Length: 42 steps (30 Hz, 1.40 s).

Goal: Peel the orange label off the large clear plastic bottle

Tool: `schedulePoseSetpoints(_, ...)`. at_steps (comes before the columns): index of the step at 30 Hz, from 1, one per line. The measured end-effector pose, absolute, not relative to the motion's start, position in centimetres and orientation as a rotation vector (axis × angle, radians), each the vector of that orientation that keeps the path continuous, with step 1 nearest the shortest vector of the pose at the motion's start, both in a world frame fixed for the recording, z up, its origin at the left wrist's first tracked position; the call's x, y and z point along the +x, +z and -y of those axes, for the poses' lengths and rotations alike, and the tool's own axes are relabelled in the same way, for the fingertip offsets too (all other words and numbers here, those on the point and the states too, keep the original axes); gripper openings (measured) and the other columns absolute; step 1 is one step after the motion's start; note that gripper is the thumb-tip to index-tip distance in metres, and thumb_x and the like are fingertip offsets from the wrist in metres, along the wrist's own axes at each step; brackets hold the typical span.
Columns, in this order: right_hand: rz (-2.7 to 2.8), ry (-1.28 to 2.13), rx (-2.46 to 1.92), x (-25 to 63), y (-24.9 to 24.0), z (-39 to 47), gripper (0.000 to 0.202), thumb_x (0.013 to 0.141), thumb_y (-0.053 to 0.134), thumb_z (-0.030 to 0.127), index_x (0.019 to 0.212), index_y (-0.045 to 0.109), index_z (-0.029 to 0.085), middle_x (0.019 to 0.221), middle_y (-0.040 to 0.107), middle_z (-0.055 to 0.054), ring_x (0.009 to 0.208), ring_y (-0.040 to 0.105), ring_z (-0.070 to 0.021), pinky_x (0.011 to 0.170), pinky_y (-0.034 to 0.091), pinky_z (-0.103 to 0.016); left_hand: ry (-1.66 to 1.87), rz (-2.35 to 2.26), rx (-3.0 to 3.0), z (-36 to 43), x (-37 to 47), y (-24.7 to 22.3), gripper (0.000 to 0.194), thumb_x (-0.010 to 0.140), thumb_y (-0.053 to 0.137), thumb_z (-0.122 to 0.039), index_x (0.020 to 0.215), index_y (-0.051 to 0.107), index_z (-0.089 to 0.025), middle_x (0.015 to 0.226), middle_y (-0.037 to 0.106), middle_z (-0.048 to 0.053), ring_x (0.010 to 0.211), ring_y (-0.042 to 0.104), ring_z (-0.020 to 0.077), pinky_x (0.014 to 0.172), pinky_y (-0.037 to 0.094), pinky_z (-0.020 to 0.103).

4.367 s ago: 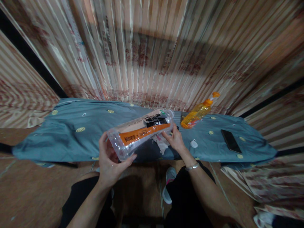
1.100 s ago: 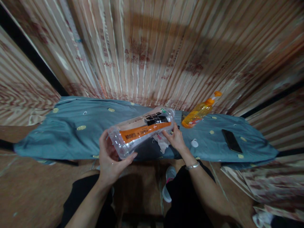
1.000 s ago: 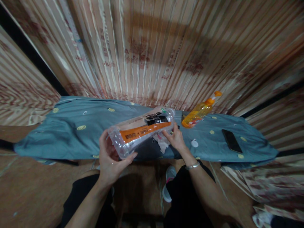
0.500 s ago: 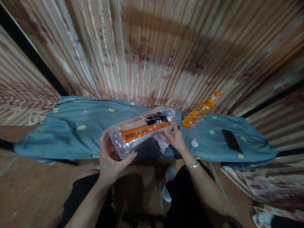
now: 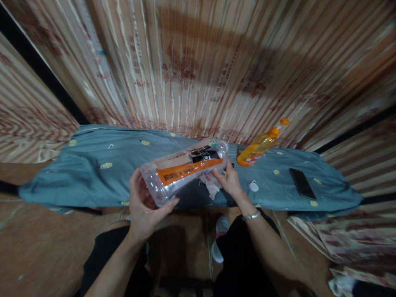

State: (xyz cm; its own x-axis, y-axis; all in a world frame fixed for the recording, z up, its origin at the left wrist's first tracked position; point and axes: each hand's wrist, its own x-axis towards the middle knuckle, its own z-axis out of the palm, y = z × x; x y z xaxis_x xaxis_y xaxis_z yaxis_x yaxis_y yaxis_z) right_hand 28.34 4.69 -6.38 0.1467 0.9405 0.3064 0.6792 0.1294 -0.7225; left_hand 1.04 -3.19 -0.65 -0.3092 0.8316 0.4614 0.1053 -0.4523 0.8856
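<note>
A clear plastic bottle (image 5: 185,169) with an orange and black printed label lies tilted in the air between both hands, over the cloth-covered table. My left hand (image 5: 147,202) is wrapped round its wider near end, with the thumb along the lower edge. My right hand (image 5: 229,179) grips the narrower end, at the upper right. Below the bottle, by my right hand, lies a crumpled pale wrapper or tissue (image 5: 212,187), partly hidden. A small white cap-like disc (image 5: 253,186) rests to the right of my right wrist.
An orange pump bottle (image 5: 260,148) of yellow liquid stands at the table's back right. A dark phone (image 5: 301,183) lies farther right on the blue-green cloth (image 5: 83,173). Striped curtains (image 5: 185,74) hang close behind. My legs and a shoe (image 5: 220,239) are below the front edge.
</note>
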Motion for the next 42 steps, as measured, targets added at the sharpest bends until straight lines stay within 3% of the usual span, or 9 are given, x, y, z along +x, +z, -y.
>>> schedulePoseSetpoints(21,1.603,0.401,-1.616,28.28,-6.28,-4.69,0.059,0.081,0.068,0.051,0.127,0.053,0.018,0.107,0.076,-0.013,0.093,0.075,-0.0318,0.081,0.060,-0.042,1.814,-1.220,1.359,3.15,1.27,-0.34,0.088,0.048,0.096,-0.035,0.126,0.056,-0.021,0.120,0.066,0.012,0.093,0.073,0.0253,0.069,0.064,0.033)
schedulePoseSetpoints(33,1.583,0.460,-1.638,28.12,-5.73,-4.52,0.062,0.079,0.068,0.056,0.125,0.053,0.018,0.103,0.077,-0.012,0.091,0.075,-0.0304,0.078,0.059,-0.040,1.793,-1.221,1.352,3.22,1.19,-0.33,0.091,0.050,0.096,-0.035,0.129,0.053,-0.020,0.118,0.067,0.012,0.099,0.072,0.0294,0.080,0.063,0.041)
schedulePoseSetpoints(42,1.586,0.439,-1.632,28.21,-6.00,-4.61,0.059,0.080,0.069,0.051,0.127,0.053,0.019,0.105,0.076,-0.012,0.092,0.074,-0.0314,0.080,0.058,-0.042,1.792,-1.214,1.357,3.14,1.22,-0.23,0.090,0.048,0.097,-0.036,0.127,0.055,-0.022,0.118,0.066,0.011,0.091,0.072,0.0258,0.069,0.064,0.035)
